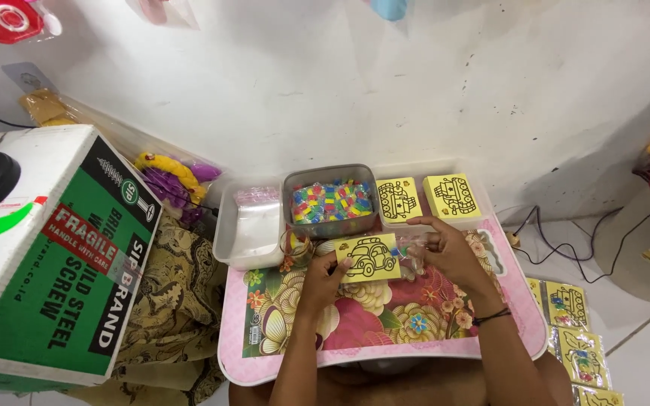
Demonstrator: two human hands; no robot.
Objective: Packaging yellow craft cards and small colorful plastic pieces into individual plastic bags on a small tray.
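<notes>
left hand (323, 280) pinching yellow car card (369, 258) | right hand (449, 252) gripping clear bag (414, 248) beside it | both hovering over flowery table (385, 323)

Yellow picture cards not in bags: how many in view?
3. One car card held in both hands over the small table; two stacks' top cards in the clear tray behind. More may lie hidden under those tops.
</notes>
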